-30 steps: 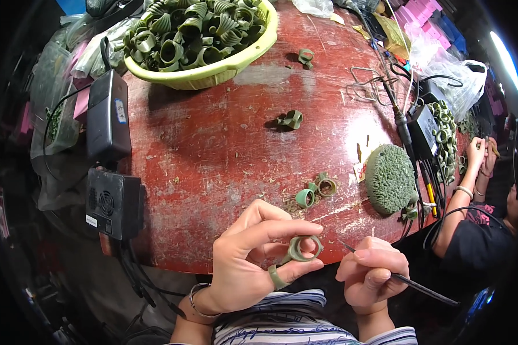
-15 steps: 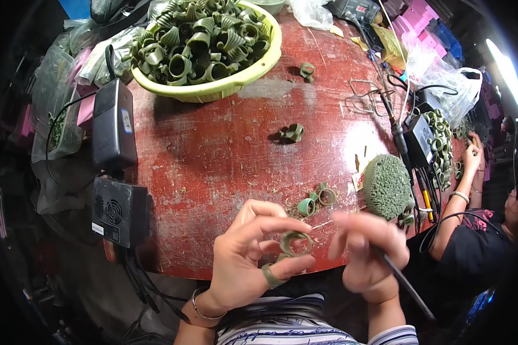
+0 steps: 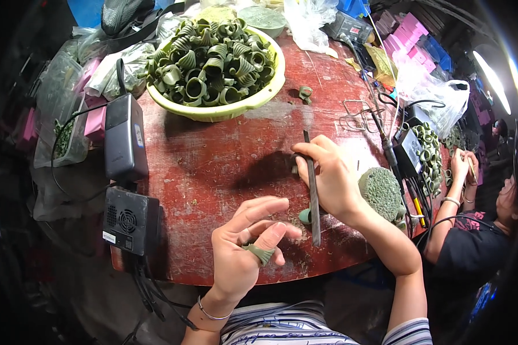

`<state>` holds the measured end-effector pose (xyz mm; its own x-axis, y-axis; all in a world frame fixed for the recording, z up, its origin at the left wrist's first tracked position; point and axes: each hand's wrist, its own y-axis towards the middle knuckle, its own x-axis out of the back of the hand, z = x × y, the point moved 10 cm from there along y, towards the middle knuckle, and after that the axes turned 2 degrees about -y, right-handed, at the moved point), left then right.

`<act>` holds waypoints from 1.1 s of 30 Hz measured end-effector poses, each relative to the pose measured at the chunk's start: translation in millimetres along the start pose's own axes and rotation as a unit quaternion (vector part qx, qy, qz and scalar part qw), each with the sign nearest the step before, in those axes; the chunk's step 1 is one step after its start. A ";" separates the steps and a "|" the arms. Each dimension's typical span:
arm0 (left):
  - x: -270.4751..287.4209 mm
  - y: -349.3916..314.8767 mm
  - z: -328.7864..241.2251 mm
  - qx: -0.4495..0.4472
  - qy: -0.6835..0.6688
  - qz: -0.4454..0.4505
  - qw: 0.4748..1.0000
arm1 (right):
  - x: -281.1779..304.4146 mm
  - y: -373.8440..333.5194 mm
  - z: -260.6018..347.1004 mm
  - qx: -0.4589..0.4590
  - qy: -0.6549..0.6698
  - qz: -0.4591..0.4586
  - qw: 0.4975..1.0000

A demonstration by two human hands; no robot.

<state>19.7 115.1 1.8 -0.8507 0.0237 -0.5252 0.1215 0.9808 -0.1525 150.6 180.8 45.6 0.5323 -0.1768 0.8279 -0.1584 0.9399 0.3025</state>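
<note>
My right hand (image 3: 334,175) reaches over the middle of the table with a slim dark file (image 3: 313,201) held lengthwise. Its fingertips are at a small green ring-shaped piece (image 3: 295,165), mostly hidden behind them. My left hand (image 3: 242,247) is raised near the table's front edge, fingers apart and nothing between them. A ribbed green ring (image 3: 260,253) sits around its thumb. Just beyond the left fingertips, a smooth green ring (image 3: 305,216) lies on the table, partly behind the file. Another curled green piece (image 3: 305,94) lies farther back.
A yellow-green basket (image 3: 213,112) heaped with ribbed green rings stands at the back left. Black boxes with cables (image 3: 131,221) line the left edge. A round green textured block (image 3: 381,194) sits right of my right forearm. Beyond it, a co-worker (image 3: 472,218) handles small pieces.
My right hand has moved forward and left to the piece at mid-table, bringing the file with it. The ring between my left thumb and fingers is gone from there; those fingers have spread.
</note>
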 end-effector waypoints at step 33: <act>-31.3 -26.3 12.5 0.094 -0.104 0.038 0.989 | 69.1 -113.5 34.8 0.007 0.399 -0.089 0.913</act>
<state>49.5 86.1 11.8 -0.7144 0.0365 -0.6988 0.2906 0.9239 -0.2488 176.5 51.8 84.9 0.9858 -0.0526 0.1592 -0.0175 0.9121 0.4096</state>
